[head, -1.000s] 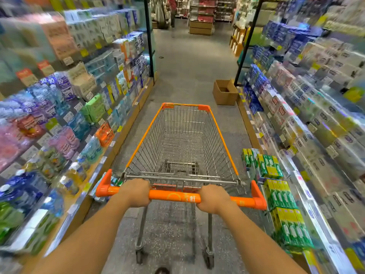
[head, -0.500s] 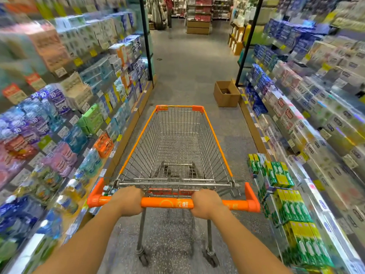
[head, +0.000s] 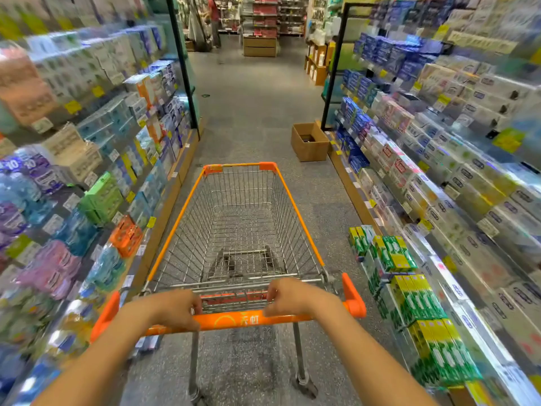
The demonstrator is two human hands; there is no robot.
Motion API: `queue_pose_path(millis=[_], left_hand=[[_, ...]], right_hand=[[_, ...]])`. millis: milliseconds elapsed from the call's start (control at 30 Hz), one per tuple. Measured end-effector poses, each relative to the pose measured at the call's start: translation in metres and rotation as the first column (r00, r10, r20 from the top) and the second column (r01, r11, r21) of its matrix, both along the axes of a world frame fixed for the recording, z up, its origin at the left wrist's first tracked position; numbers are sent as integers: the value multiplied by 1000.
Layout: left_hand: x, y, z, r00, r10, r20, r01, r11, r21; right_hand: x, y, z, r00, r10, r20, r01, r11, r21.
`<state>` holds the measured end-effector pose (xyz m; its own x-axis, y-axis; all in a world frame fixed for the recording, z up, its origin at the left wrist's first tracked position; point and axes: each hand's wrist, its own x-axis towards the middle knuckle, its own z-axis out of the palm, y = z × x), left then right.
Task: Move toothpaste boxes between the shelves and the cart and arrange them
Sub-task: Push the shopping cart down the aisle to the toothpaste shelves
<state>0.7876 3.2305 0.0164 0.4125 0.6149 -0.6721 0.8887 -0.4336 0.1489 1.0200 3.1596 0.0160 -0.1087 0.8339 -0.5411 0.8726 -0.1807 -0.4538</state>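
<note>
A: What stood at the left edge of the frame?

B: The left shelves point(head: 87, 177) were there, full of blurred packs in blue, purple, green and orange, with yellow price tags on the shelf edges. I could not read the packs.

A: And the hands?

B: The left hand point(head: 172, 310) was in the lower middle. Its fingers were curled round the orange handle point(head: 234, 320) of the shopping cart point(head: 243, 218). The right hand point(head: 295, 297) was just beside it, more to the right. It rested on top of the same handle with the fingers bent and loose; I could not tell whether they really closed round the bar.

A: Was something in the cart?

B: The wire basket showed only its own mesh and the grey floor point(head: 251, 106) under it.

A: Where were the toothpaste boxes?

B: The toothpaste boxes point(head: 421, 306) in green and yellow were stacked at the lower right, on the low part of the right shelves point(head: 456, 177), near the right end of the handle. Other boxes filled the rows above them.

A: Anything further up?

B: An open cardboard box point(head: 309, 142) stood on the floor against the right shelves, beyond the cart. At the top middle, far away, a person point(head: 215, 22) stood by more racks.
</note>
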Motion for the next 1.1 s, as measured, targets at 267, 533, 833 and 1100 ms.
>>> queue_pose_path(millis=[267,533,833,1100], left_hand=[[168,-25,94,780,-600,181,169,479,861],[343,-78,57,442,-871,213,357,388,850],[537,-114,38,352,-882,314,509,462,726],[641,-117,-22,315,-877,362,588,480,651]], right_hand=[[86,-65,106,875,-449,184,205,685,699],[220,-204,90,493,-850,183,491,446,748],[366,-271,58,262,-947,185,638,314,703],[452,-270,14,215,-967,137,730,252,635]])
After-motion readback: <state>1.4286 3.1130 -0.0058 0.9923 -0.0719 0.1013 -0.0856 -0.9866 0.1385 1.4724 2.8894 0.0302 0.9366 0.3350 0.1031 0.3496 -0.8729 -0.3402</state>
